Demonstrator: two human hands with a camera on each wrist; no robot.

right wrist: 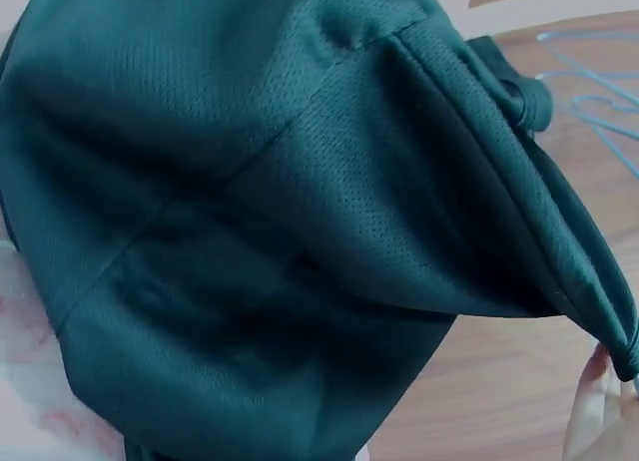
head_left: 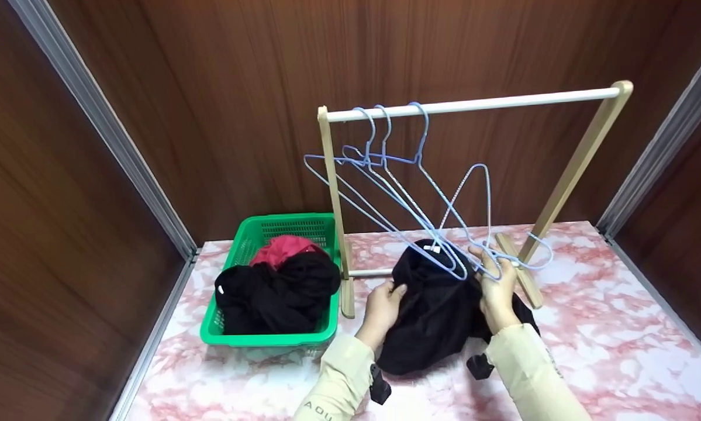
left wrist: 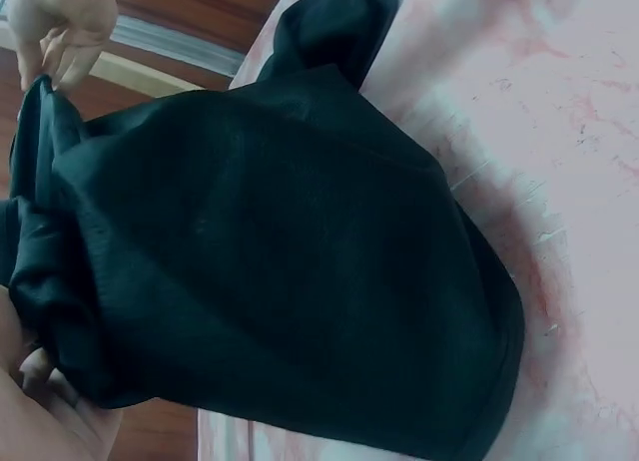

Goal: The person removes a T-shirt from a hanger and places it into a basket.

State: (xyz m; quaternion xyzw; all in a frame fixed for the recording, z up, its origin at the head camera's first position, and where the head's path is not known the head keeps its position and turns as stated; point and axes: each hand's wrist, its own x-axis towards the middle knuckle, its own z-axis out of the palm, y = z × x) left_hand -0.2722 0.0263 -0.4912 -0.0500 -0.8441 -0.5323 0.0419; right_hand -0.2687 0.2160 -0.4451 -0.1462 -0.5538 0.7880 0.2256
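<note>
A black shirt (head_left: 438, 316) hangs bunched between my two hands, low in front of the rack; a white label shows at its neck. My left hand (head_left: 383, 307) pinches its left edge, thumb on the cloth. On the other side my right hand (head_left: 496, 286) grips the cloth together with a light blue clothes hanger (head_left: 540, 252), whose hook points right. One loop of this hanger rises above the hand, and its lower end meets the shirt's neck. In the left wrist view the shirt (left wrist: 270, 251) hides part of the left fingers (left wrist: 60, 391).
Several blue hangers (head_left: 423, 126) hang from the white bar (head_left: 490, 104) of a wooden rack, their lower ends overlapping the shirt. Left of the rack stands a green basket (head_left: 268, 339) holding black clothing (head_left: 280, 292) and a red garment (head_left: 283, 250). Wood-grain panels surround the marbled table.
</note>
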